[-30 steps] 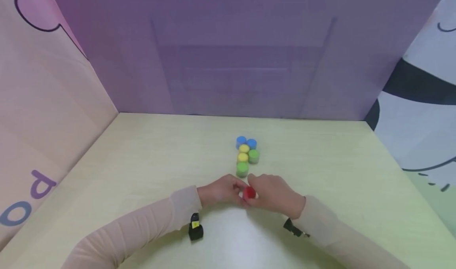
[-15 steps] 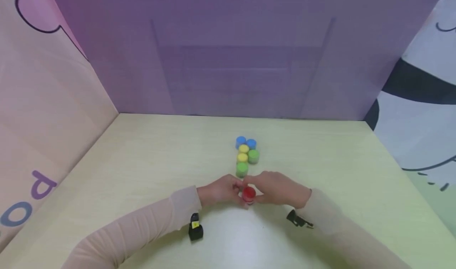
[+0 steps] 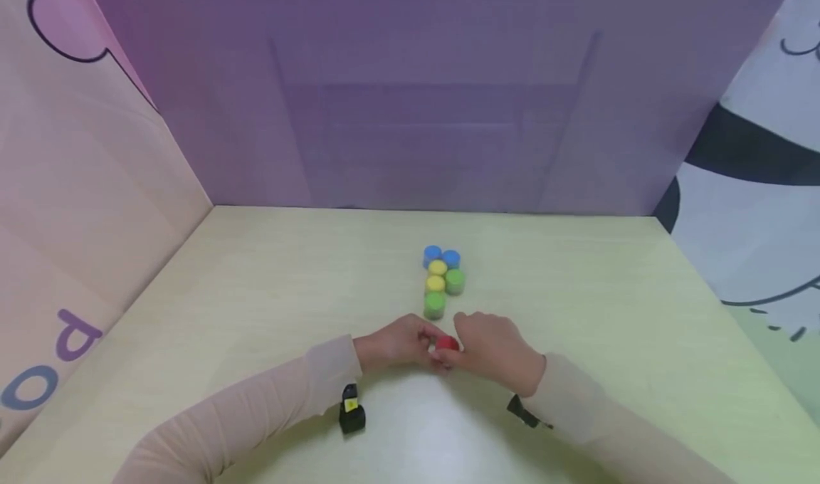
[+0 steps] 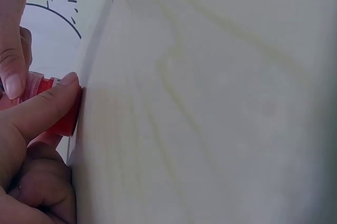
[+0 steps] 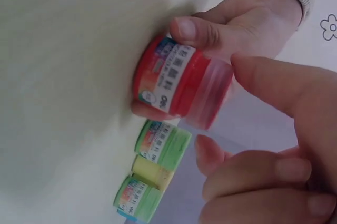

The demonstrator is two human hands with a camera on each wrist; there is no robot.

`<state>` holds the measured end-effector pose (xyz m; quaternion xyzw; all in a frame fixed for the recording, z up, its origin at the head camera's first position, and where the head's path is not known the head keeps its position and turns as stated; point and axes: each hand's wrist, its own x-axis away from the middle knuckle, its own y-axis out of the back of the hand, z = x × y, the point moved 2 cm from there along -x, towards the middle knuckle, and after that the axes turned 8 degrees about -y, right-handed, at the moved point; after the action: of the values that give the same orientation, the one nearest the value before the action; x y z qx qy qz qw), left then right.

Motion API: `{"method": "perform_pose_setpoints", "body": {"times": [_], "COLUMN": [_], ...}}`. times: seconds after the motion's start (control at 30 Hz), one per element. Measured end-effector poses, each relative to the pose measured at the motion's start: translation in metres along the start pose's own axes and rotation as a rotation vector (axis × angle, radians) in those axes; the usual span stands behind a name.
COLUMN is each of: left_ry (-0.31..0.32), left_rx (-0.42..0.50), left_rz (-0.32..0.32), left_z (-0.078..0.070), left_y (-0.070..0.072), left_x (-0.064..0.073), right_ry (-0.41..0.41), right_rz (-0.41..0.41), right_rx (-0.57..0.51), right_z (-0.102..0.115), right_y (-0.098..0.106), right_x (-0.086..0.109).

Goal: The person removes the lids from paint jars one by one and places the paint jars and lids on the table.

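A small red paint jar [image 5: 168,79] with a printed label and clear-rimmed lid [image 5: 210,95] is tilted between both hands. My left hand [image 3: 400,342] grips the jar's body, its thumb [image 4: 58,97] along the side, low over the table. My right hand [image 3: 496,345] is at the lid with curled fingers, its thumb [image 5: 263,74] touching the rim. In the right wrist view a small gap shows between the index fingertip [image 5: 208,153] and the lid. Just beyond the hands stand several closed jars: green [image 3: 434,304], yellow [image 3: 435,285] and blue [image 3: 432,256].
The pale wooden tabletop [image 3: 307,270] runs back to a purple panel [image 3: 423,114]. Printed panels stand at the left [image 3: 96,185] and right [image 3: 756,235]. A black wrist device [image 3: 351,413] sits under the left cuff.
My right hand turned at the lid: half a second ago its thumb was lower and the red top faced up; now its thumb covers the jar's front. The left hand stayed still.
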<state>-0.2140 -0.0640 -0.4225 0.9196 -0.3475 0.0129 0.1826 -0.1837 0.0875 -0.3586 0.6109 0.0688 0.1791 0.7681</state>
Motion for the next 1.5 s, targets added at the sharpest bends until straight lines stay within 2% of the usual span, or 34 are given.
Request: {"method": "perform_pose_setpoints", "body": {"times": [0.17, 0.33, 0.43, 0.7, 0.93, 1.07, 1.2, 1.3, 1.4, 1.5], "left_ry": [0.030, 0.034, 0.025, 0.006, 0.013, 0.012, -0.004, -0.022, -0.030, -0.026], "left_rx": [-0.023, -0.046, -0.049, -0.020, -0.007, 0.007, -0.001, 0.023, 0.051, 0.033], "left_rz": [-0.012, -0.011, -0.006, -0.012, -0.008, -0.003, -0.009, -0.003, 0.005, 0.006], "left_z": [0.000, -0.002, -0.004, -0.006, -0.004, -0.004, -0.004, -0.004, -0.004, -0.003], "left_y": [0.000, 0.000, 0.000, 0.000, 0.000, 0.000, 0.001, 0.000, -0.001, 0.000], "left_x": [0.000, 0.001, 0.002, 0.001, 0.001, 0.001, 0.001, 0.002, 0.003, 0.002], "right_ry": [-0.034, 0.006, 0.065, 0.313, 0.386, 0.374, 0.332, 0.240, 0.118, 0.044], "right_rz": [0.039, 0.021, 0.008, 0.018, 0.106, 0.105, 0.042, -0.014, -0.027, -0.029], "right_rx": [-0.007, -0.007, -0.006, -0.001, -0.011, -0.010, -0.015, 0.007, 0.022, 0.035], "right_z": [0.002, 0.002, 0.001, -0.008, -0.017, -0.019, -0.018, -0.013, -0.007, -0.001], "right_y": [-0.002, -0.002, 0.001, 0.006, 0.009, 0.009, 0.004, 0.000, -0.002, -0.002], "right_x": [-0.001, -0.001, 0.000, -0.003, -0.008, -0.008, -0.007, -0.006, -0.004, -0.003]}}
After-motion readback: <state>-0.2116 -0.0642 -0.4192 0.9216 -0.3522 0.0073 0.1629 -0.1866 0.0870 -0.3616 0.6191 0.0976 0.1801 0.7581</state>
